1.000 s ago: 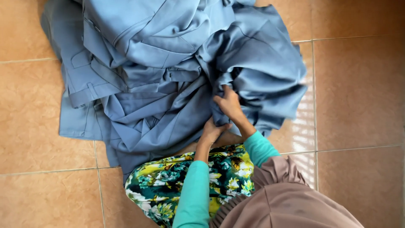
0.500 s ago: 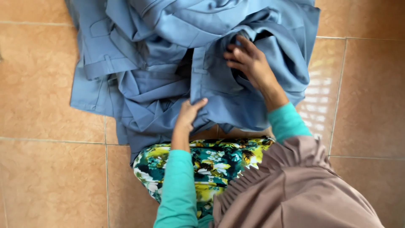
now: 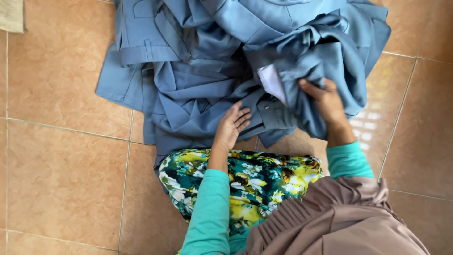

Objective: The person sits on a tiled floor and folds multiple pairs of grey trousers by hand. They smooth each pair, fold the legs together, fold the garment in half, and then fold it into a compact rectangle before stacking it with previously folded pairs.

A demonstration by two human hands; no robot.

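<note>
A heap of blue-grey garments lies on the tiled floor in front of me. My right hand grips a bunched fold of one blue garment at the right of the heap; a white inner pocket lining shows beside it. My left hand rests flat, fingers apart, on the near edge of the cloth, just beyond my floral-patterned knee. Both my sleeves are teal.
Orange-brown floor tiles surround the heap on all sides. A pale cloth corner shows at the top left. My brown pleated headscarf fills the bottom right.
My right hand has lifted and pulled the blue fold to the right, exposing the white lining. My left hand has stayed pressed flat on the cloth near my knee.
</note>
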